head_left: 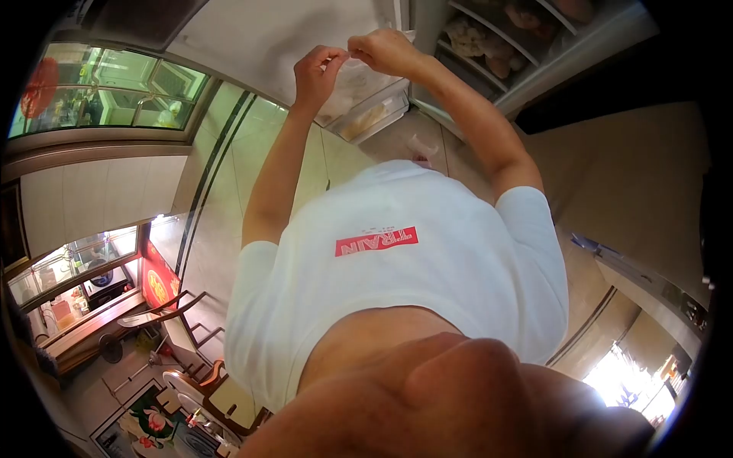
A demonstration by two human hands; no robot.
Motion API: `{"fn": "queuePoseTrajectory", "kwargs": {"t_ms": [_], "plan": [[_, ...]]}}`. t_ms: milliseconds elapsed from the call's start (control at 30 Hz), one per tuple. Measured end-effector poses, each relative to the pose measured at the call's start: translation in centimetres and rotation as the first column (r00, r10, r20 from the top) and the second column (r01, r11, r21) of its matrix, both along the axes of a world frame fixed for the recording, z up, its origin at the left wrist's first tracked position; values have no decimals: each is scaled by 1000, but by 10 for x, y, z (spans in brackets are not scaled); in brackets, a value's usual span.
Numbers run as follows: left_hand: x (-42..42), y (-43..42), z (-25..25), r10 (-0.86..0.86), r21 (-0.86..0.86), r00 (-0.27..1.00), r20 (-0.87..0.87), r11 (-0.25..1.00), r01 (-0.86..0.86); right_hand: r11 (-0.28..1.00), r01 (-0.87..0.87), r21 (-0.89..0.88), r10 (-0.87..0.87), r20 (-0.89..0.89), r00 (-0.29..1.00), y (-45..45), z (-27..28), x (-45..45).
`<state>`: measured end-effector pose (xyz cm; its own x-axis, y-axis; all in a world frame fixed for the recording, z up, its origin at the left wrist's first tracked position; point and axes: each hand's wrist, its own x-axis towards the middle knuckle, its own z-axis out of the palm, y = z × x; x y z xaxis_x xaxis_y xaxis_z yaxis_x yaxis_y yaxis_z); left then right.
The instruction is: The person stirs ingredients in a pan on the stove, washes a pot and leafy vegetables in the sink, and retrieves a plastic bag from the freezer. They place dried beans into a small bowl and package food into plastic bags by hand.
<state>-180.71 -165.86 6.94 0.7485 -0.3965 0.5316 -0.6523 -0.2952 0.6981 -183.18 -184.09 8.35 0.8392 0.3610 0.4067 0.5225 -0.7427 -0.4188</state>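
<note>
My left hand (pixel 314 76) and my right hand (pixel 382 53) are raised in front of me, fingertips nearly touching. Both are closed in a pinch. Whatever is between the fingers is too small or thin to make out. Something pale and translucent shows just below the fingertips, but I cannot tell if it is held. Beneath the hands is a pulled-out clear drawer (pixel 376 116) with something pale in it. To the right, an open fridge or freezer (pixel 450 95) has shelves with several bagged foods (pixel 481 46).
A large white panel (pixel 244 46), perhaps the appliance door, stands behind the left hand. Tiled floor (pixel 256 145) lies below it. Framed windows (pixel 107 95) are at the far left. Chairs (pixel 217 389) stand at the lower left, and a pale cabinet (pixel 649 286) at the right.
</note>
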Motion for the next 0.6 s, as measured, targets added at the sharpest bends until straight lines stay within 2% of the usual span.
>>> {"fn": "queuePoseTrajectory", "kwargs": {"t_ms": [67, 167, 267, 300, 367, 467, 600], "plan": [[0, 0, -2, 8, -2, 1000, 20, 1000, -8, 1000, 3, -5, -3, -19, 1000, -1, 2, 0], [2, 1, -3, 42, -61, 998, 44, 997, -40, 994, 52, 101, -54, 20, 998, -10, -7, 5], [0, 5, 7, 56, 6, 978, -202, 998, -57, 994, 46, 99, -42, -40, 998, -26, -10, 8], [1, 3, 14, 54, 99, 998, -26, 994, -51, 995, 45, 89, -42, -27, 999, -26, -6, 8], [1, -2, 28, 3, 276, 951, 310, 957, -93, 997, 39, 69, -38, -12, 999, -23, 1, 3], [15, -8, 23, -1, 488, 983, 186, 868, -91, 998, 21, 62, -22, 17, 1000, -17, -1, 6], [21, -9, 28, -53, 455, 991, 119, 891, -7, 997, 14, 73, -14, 5, 1000, -18, -1, 6]]}}
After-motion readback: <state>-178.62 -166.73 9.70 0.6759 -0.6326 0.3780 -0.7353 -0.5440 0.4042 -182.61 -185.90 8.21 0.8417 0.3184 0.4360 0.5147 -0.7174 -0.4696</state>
